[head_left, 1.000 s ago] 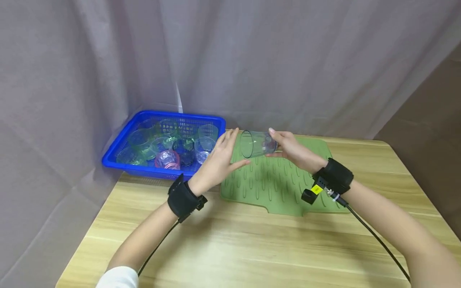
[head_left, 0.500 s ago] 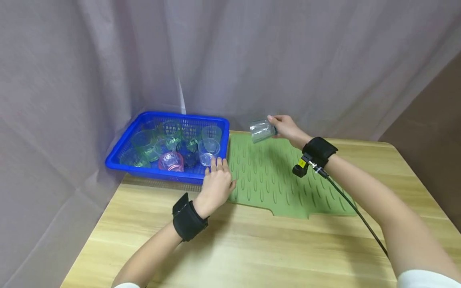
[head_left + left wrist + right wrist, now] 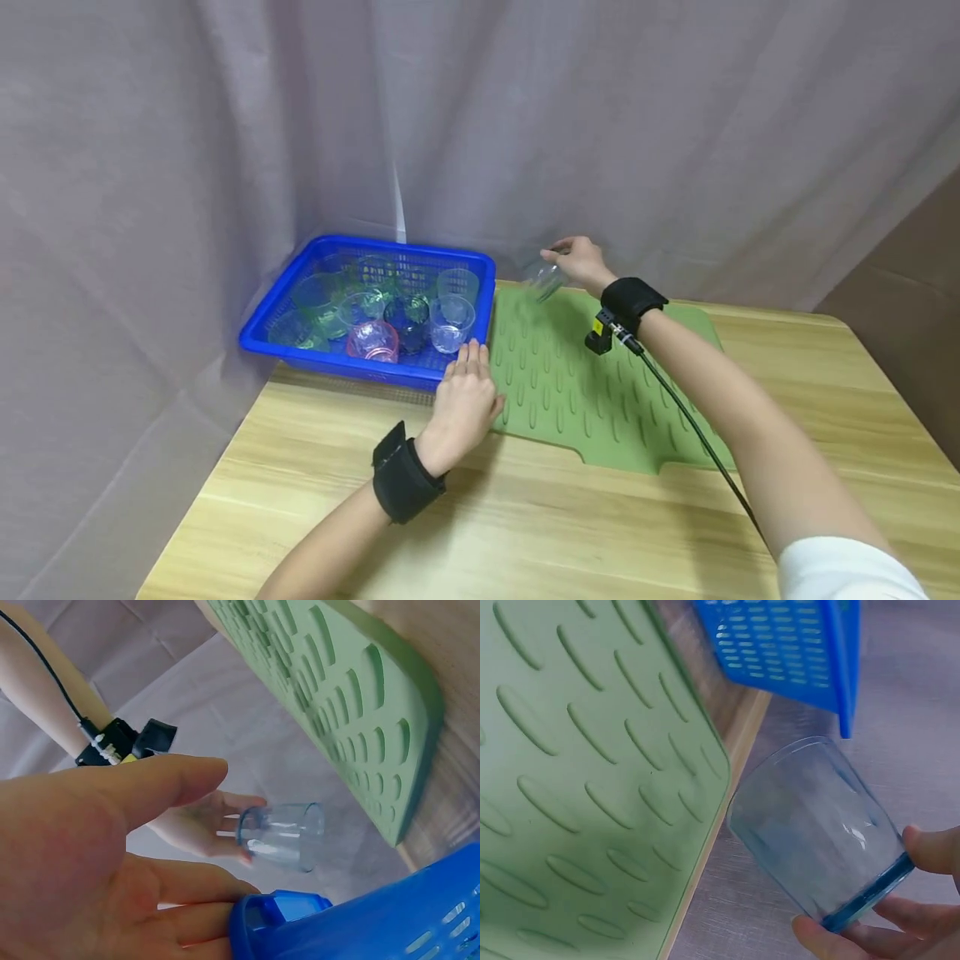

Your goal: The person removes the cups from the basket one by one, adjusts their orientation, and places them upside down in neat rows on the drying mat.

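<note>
Clear cup (image 3: 817,832) held tilted near the far edge of the green mat (image 3: 547,375).
Thin see-through walls, thicker bluish base. Right hand (image 3: 581,260) reaches forward, grip pinched round the base end, thumb opposite fingers. Left hand (image 3: 463,407): grip slack, fingers straight, touching the blue basket's (image 3: 360,367) corner.

I see bare left hand (image 3: 461,408) gone from mouth of clear tapered cup (image 3: 283,836) to rim of blue plastic basket (image 3: 487,287). Bare right hand (image 3: 582,260) has carried cup nearer far edge of green ridged mat (image 3: 600,400), mouth now tipped downward.
</note>
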A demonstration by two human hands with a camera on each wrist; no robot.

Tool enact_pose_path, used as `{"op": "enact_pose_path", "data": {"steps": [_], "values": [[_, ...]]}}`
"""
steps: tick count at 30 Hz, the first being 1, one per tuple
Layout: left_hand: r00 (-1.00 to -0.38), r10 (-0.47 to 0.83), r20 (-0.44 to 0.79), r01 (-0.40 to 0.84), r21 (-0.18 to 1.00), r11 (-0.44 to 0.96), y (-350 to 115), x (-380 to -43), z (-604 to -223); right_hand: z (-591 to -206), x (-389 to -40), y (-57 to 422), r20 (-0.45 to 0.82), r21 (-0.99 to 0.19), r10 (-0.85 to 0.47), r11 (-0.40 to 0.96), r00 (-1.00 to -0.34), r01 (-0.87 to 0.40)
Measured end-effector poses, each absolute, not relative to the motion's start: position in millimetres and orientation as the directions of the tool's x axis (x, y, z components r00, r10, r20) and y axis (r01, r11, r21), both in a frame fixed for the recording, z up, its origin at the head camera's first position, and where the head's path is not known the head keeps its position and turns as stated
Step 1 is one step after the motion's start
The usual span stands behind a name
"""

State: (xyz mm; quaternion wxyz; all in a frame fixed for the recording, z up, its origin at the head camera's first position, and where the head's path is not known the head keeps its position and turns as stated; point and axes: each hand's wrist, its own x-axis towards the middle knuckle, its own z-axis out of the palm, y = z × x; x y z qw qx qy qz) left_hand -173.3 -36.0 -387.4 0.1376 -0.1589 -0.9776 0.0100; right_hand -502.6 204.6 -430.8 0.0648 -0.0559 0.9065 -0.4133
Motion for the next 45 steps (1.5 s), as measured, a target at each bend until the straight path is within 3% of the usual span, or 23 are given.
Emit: {"op": "enact_pose_path", "data": {"steps": [1, 3, 6, 8, 14, 24, 45], "values": [[-0.91, 0.319, 0.265, 0.314, -0.06, 0.947, -36, -173, -388, -442, -514, 208, -0.049, -0.744, -0.151, 0.665, -0.987, -0.064], [-0.906, 0.328, 0.268, 0.326, -0.052, 0.944, -35, -174, -388, -427, -495, 197, -0.074, -0.718, -0.138, 0.695, -0.988, -0.043], [-0.903, 0.333, 0.272, 0.338, -0.032, 0.941, -35, -174, -388, -366, -415, 165, -0.052, -0.675, -0.146, 0.734, -0.988, -0.073], [-0.9, 0.335, 0.28, 0.341, -0.027, 0.94, -34, -175, -387, -350, -395, 155, -0.036, -0.643, -0.172, 0.758, -0.985, -0.109], [-0.901, 0.333, 0.277, 0.342, -0.018, 0.94, -31, -175, -385, -349, -389, 141, 0.04, -0.523, -0.187, 0.833, -0.981, -0.18], [-0.888, 0.339, 0.31, 0.349, -0.024, 0.937, -28, -171, -388, -360, -394, 130, 0.051, -0.415, -0.212, 0.884, -0.976, -0.214], [-0.864, 0.362, 0.349, 0.373, -0.037, 0.927, -22, -168, -391, -375, -390, 130, 0.045, -0.339, -0.186, 0.921, -0.982, -0.19]]}}
